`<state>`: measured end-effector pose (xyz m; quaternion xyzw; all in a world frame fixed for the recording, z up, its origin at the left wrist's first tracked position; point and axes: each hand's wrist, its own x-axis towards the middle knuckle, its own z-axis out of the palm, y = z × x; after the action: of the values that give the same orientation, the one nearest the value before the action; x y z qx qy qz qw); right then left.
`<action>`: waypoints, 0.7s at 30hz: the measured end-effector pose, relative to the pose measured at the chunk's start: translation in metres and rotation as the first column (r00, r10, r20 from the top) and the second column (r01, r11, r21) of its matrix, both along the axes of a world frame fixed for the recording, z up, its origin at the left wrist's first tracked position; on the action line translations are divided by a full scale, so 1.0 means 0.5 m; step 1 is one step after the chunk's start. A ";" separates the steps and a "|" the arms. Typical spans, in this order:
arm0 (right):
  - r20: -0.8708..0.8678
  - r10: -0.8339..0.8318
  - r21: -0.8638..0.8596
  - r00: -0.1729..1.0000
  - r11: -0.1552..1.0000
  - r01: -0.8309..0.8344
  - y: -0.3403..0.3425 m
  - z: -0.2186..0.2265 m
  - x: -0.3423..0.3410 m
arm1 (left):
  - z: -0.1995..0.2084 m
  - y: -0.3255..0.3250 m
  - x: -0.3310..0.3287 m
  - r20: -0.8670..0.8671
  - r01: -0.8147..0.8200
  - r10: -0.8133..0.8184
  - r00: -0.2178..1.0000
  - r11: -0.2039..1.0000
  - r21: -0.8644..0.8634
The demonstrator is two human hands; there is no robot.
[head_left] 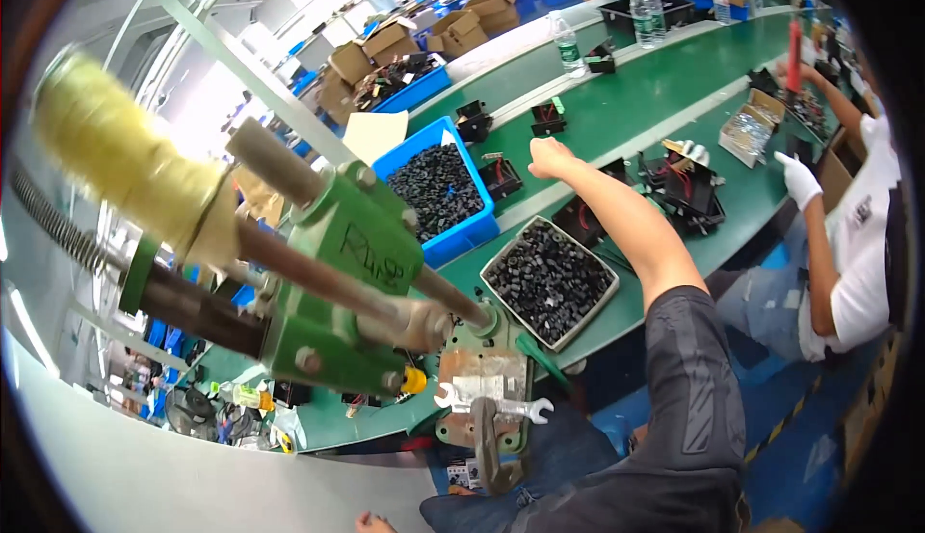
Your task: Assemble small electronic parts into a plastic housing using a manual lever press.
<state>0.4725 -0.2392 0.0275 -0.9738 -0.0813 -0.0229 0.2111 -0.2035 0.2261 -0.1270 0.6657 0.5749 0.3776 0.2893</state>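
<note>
Right hand (551,158) is held out, curled, over green bench (621,85) near black housing (547,128); grip cannot be told; left hand (374,524) is cropped, state unclear.

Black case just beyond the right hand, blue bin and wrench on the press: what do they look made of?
Black case: probably moulded plastic, dark and fairly dull, though small in view.
Blue bin: likely plastic, smooth and evenly coloured.
Wrench: metal, probably steel, with a bright silvery shine; any plating cannot be told.
</note>
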 end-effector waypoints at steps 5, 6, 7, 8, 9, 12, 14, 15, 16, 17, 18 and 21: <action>0.038 -0.026 -0.063 0.999 0.998 0.028 -0.019 -0.086 0.193 | 0.023 -0.047 0.005 0.065 -0.097 0.098 0.993 0.995 -0.016; 0.070 -0.048 -0.087 0.996 0.995 0.054 -0.014 -0.102 0.220 | 0.025 -0.054 0.006 0.077 -0.109 0.110 0.991 0.994 -0.023; 0.070 -0.022 -0.082 0.997 0.996 0.027 0.012 -0.103 0.233 | 0.025 -0.065 0.002 0.088 -0.130 0.132 0.987 0.991 -0.030; 0.071 0.017 -0.089 0.997 0.996 -0.011 0.016 -0.109 0.237 | 0.024 -0.075 -0.001 0.099 -0.146 0.149 0.984 0.989 -0.039; 0.073 0.052 -0.097 0.996 0.994 -0.045 0.015 -0.111 0.240 | 0.021 -0.083 0.000 0.112 -0.157 0.162 0.980 0.986 -0.051; 0.069 0.138 -0.125 0.988 0.984 -0.128 0.028 -0.107 0.220 | 0.025 -0.090 -0.012 0.140 -0.172 0.183 0.973 0.981 -0.085; 0.063 0.183 -0.144 0.981 0.974 -0.172 0.040 -0.102 0.190 | 0.031 -0.085 -0.024 0.157 -0.171 0.186 0.970 0.979 -0.107; 0.063 0.204 -0.155 0.977 0.969 -0.193 0.040 -0.093 0.175 | 0.031 -0.083 -0.028 0.168 -0.168 0.187 0.968 0.978 -0.121; 0.062 0.225 -0.166 0.972 0.963 -0.212 0.038 -0.092 0.149 | 0.030 -0.080 -0.033 0.180 -0.165 0.188 0.966 0.977 -0.134; 0.058 0.241 -0.182 0.969 0.957 -0.227 0.057 -0.071 0.120 | 0.027 -0.079 -0.036 0.187 -0.156 0.184 0.965 0.976 -0.152; 0.053 0.259 -0.196 0.964 0.950 -0.244 0.063 -0.063 0.087 | 0.023 -0.082 -0.041 0.196 -0.151 0.183 0.963 0.974 -0.168; 0.149 0.324 -0.196 0.934 0.936 -0.293 0.056 -0.066 0.044 | 0.025 -0.071 -0.050 0.217 -0.108 0.155 0.964 0.971 -0.214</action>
<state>0.4948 -0.2113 -0.0053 -0.9572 -0.2539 -0.0699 0.1198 -0.2284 0.1907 -0.1144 0.5448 0.6154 0.4114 0.3941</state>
